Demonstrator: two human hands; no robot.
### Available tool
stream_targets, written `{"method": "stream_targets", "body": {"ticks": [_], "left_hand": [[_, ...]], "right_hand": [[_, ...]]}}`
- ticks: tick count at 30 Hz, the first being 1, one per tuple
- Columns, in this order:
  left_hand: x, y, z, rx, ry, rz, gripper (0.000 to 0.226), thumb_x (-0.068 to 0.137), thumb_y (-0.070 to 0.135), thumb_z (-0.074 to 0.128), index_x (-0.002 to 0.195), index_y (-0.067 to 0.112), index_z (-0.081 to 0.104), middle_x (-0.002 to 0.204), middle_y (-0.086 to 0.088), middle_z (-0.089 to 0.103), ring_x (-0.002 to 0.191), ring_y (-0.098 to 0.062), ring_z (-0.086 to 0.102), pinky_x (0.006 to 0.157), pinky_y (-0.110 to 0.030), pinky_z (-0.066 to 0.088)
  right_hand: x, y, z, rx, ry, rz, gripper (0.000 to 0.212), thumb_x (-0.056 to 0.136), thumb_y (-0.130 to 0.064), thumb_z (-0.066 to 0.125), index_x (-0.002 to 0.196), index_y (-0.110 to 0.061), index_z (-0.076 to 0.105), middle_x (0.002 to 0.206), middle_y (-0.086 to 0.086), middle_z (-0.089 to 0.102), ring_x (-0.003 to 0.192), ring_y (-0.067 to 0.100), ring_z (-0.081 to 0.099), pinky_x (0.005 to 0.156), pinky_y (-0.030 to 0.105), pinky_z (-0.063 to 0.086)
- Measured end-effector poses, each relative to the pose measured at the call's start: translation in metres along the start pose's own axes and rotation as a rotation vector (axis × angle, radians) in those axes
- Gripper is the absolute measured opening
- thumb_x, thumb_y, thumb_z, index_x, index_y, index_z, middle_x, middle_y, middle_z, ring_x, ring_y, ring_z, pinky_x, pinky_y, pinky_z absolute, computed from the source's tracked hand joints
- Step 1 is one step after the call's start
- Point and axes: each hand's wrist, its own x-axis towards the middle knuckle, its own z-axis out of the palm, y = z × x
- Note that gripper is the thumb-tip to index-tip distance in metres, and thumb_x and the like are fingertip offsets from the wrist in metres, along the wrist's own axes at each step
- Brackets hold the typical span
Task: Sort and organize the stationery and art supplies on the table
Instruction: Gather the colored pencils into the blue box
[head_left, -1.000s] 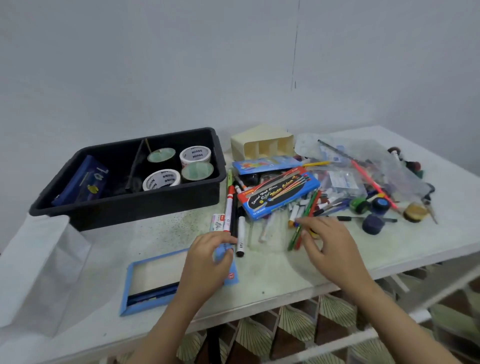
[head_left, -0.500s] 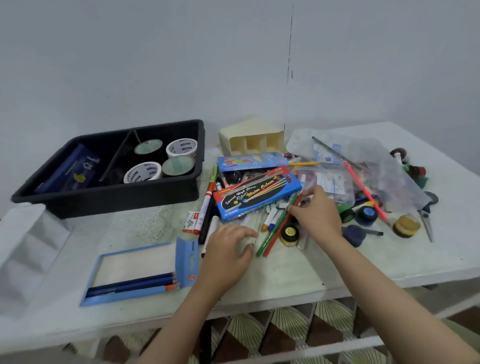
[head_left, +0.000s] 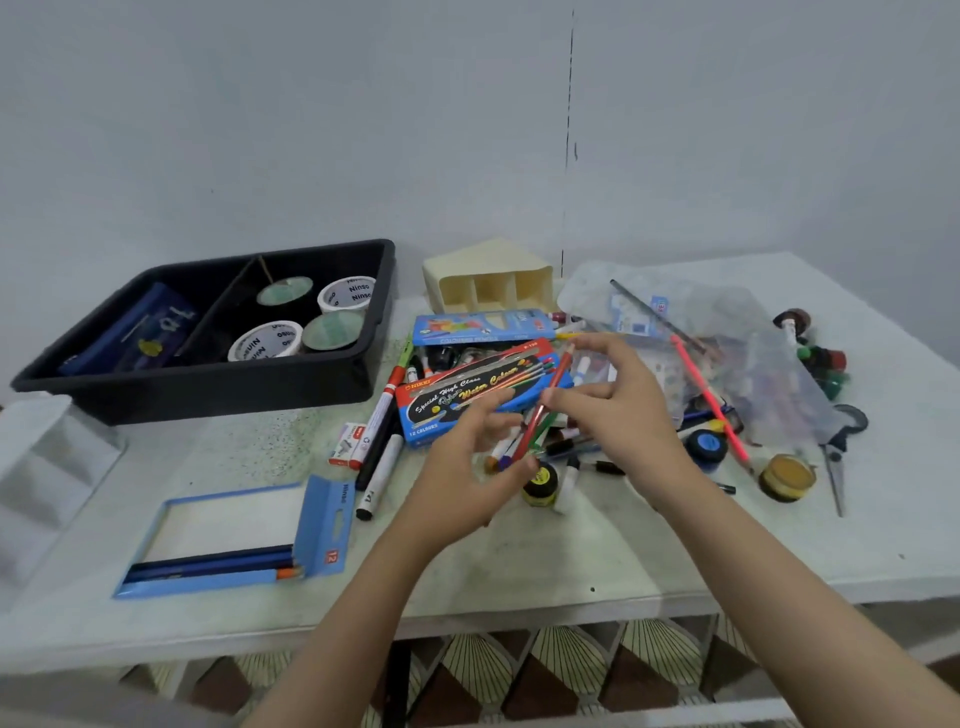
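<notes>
fingers (head_left: 566, 399) of left hand (head_left: 457, 488) and right hand (head_left: 628, 410) now pinch the lifted pencils (head_left: 557, 376).

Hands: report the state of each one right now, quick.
Left hand: closed, holding the lower ends of the coloured pencils.
Right hand: closed, pinching the same pencils further up the shafts.
</notes>
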Motion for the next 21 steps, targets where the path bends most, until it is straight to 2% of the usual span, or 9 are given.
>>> {"method": "stream_targets", "body": {"ticks": [3, 6, 8, 10, 11, 13, 16, 18, 21], "left_hand": [[0.006, 0.005, 0.007, -0.218, -0.060, -0.137, 0.025, 0.094, 0.004, 0.052, 0.110, 0.021, 0.060, 0.097, -0.002, 0.072, 0.084, -0.011, 0.068, 0.072, -0.022, 0.052], [0.003, 0.005, 0.010, -0.421, 0.000, -0.266, 0.023, 0.098, 0.001, 0.040, 0.103, 0.009, 0.061, 0.083, -0.005, 0.073, 0.066, -0.015, 0.067, 0.056, -0.023, 0.054], [0.002, 0.003, 0.009, -0.517, 0.066, -0.297, 0.024, 0.099, 0.002, 0.039, 0.104, 0.007, 0.061, 0.082, -0.006, 0.073, 0.066, -0.015, 0.068, 0.057, -0.024, 0.056], [0.001, -0.001, 0.007, -0.586, 0.134, -0.318, 0.025, 0.099, 0.003, 0.039, 0.103, 0.007, 0.062, 0.087, -0.008, 0.074, 0.071, -0.017, 0.070, 0.061, -0.025, 0.057], [0.000, -0.002, 0.006, -0.609, 0.162, -0.327, 0.025, 0.099, 0.003, 0.039, 0.103, 0.007, 0.063, 0.091, -0.011, 0.073, 0.075, -0.019, 0.070, 0.063, -0.026, 0.058], [-0.001, -0.005, 0.003, -0.634, 0.197, -0.338, 0.025, 0.099, 0.004, 0.039, 0.104, 0.006, 0.063, 0.098, -0.013, 0.072, 0.084, -0.023, 0.071, 0.070, -0.028, 0.059], [-0.002, -0.007, 0.002, -0.644, 0.228, -0.349, 0.026, 0.099, 0.003, 0.039, 0.103, 0.007, 0.064, 0.098, -0.011, 0.073, 0.092, -0.026, 0.070, 0.077, -0.031, 0.058], [-0.003, -0.008, 0.001, -0.638, 0.242, -0.349, 0.026, 0.098, 0.003, 0.039, 0.103, 0.008, 0.064, 0.098, -0.010, 0.073, 0.093, -0.025, 0.070, 0.079, -0.031, 0.058], [-0.001, -0.010, -0.003, -0.597, 0.285, -0.330, 0.026, 0.098, 0.004, 0.041, 0.101, 0.011, 0.065, 0.096, -0.005, 0.074, 0.094, -0.020, 0.070, 0.079, -0.027, 0.057]], "right_hand": [[0.003, 0.000, 0.001, -0.040, -0.098, -0.050, 0.029, 0.082, -0.018, 0.071, 0.103, -0.031, 0.056, 0.070, 0.005, 0.072, 0.060, 0.017, 0.061, 0.066, 0.033, 0.051], [0.011, 0.010, -0.002, -0.201, -0.100, -0.148, 0.020, 0.092, -0.019, 0.058, 0.109, -0.027, 0.060, 0.071, -0.004, 0.070, 0.055, 0.006, 0.055, 0.062, 0.028, 0.049], [0.019, 0.024, -0.008, -0.532, -0.120, -0.295, 0.023, 0.092, -0.016, 0.054, 0.108, -0.028, 0.064, 0.081, -0.009, 0.066, 0.069, 0.009, 0.056, 0.062, 0.027, 0.044], [0.025, 0.037, -0.011, -0.867, -0.175, -0.465, 0.027, 0.090, -0.012, 0.054, 0.107, -0.026, 0.069, 0.096, -0.004, 0.062, 0.090, 0.017, 0.054, 0.063, 0.028, 0.039], [0.027, 0.043, -0.012, -0.941, -0.188, -0.542, 0.026, 0.088, -0.010, 0.057, 0.106, -0.024, 0.071, 0.096, -0.001, 0.061, 0.093, 0.021, 0.053, 0.060, 0.029, 0.038], [0.031, 0.051, -0.010, -1.000, -0.187, -0.661, 0.023, 0.080, -0.007, 0.069, 0.098, -0.019, 0.074, 0.085, 0.004, 0.059, 0.081, 0.027, 0.056, 0.051, 0.028, 0.035], [0.037, 0.056, -0.008, -1.029, -0.132, -0.744, 0.019, 0.067, -0.007, 0.081, 0.082, -0.017, 0.076, 0.070, 0.002, 0.055, 0.065, 0.024, 0.054, 0.044, 0.025, 0.030], [0.041, 0.057, -0.009, -1.022, -0.107, -0.786, 0.017, 0.064, -0.006, 0.082, 0.077, -0.015, 0.074, 0.070, 0.003, 0.056, 0.064, 0.023, 0.053, 0.045, 0.026, 0.035], [0.043, 0.052, -0.014, -0.964, -0.073, -0.834, 0.017, 0.067, -0.004, 0.079, 0.080, -0.013, 0.073, 0.085, 0.008, 0.061, 0.076, 0.025, 0.054, 0.057, 0.030, 0.043]]}}
